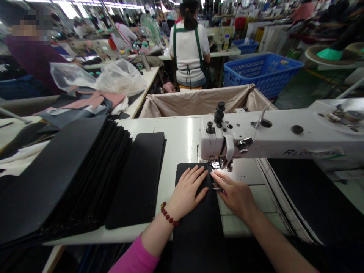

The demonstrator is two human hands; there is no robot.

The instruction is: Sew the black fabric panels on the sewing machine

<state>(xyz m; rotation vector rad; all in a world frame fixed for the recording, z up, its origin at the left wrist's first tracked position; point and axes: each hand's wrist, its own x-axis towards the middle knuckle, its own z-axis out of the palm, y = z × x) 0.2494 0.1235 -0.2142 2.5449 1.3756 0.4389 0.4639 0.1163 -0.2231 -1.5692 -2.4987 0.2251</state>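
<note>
A black panel, leather-like, lies on the sewing machine table with its far right corner at the presser foot. My left hand rests flat on this panel, fingers spread and pointing toward the machine. At its right edge, just below the presser foot, is my right hand. Its index finger stretches toward the foot while the other fingers curl in. Slim metal tips, apparently thread snips, stick out from under those fingers; their rest is hidden. The white sewing machine reaches in from the right.
To the left stand a tall stack of black panels and a lower pile. More panels with pale edges lie right. Behind the table are a cloth-lined bin and a blue basket. A co-worker sits ahead.
</note>
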